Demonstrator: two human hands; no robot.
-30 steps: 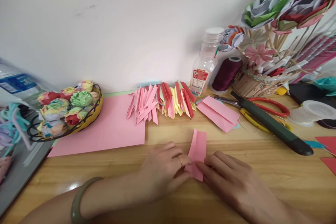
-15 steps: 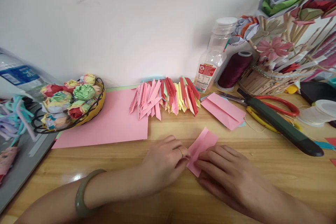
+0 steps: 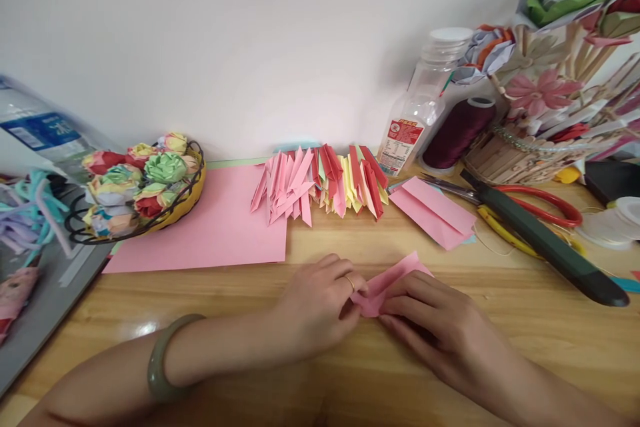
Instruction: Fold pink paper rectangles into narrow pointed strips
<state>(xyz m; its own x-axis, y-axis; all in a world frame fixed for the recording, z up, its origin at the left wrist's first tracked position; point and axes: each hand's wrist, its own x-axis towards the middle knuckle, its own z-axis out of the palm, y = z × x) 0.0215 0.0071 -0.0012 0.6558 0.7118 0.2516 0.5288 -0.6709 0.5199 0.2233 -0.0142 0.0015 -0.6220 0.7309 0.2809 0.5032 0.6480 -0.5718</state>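
A small sheet of pink paper (image 3: 395,274) with a lengthwise crease is between my two hands, just above the wooden table. My left hand (image 3: 325,300), with a ring and a bangle on that arm, pinches its left end between thumb and fingers. On the near right side, my right hand (image 3: 435,320) grips the same paper, fingers over it and thumb beneath; the fingers cover part of it. Beyond my hands lie folded paper strips (image 3: 290,183) in pink, red and yellow. Off to the right, more creased pink paper (image 3: 435,210) rests in a small stack.
A basket of paper flowers (image 3: 200,190) stands on large pink sheets (image 3: 240,233) at the left. To the right are a utility knife (image 3: 550,240), red-handled scissors (image 3: 560,207), a clear bottle (image 3: 413,113), a thread spool (image 3: 460,137) and a stick holder (image 3: 520,160).
The pink paper has turned clockwise, its far end swinging to the right. My right fingers have curled in more around its near edge. The view has shifted slightly.
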